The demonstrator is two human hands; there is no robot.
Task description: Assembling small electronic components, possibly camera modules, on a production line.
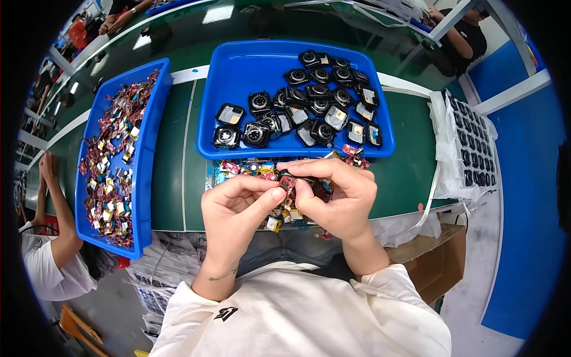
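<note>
Both my hands meet over the table's front part, in front of a large blue tray (253, 68) of black smartwatch cases (320, 132). My right hand (345, 193) is closed round a black watch case (304, 174), mostly covered by the fingers. A small red circuit board (288, 182) shows at the case's left side. The thumb and forefinger of my left hand (235, 208) pinch at that board; whether it is still joined to the case I cannot tell. Beneath my hands lies a heap of loose boards and small batteries (273, 224).
To the left stands a long blue bin (150, 154) filled with red boards and small parts. A white-wrapped tray (470, 143) with rows of dark pieces is at the right. Below it sits a cardboard box (443, 268). A co-worker's arm (62, 220) shows at far left.
</note>
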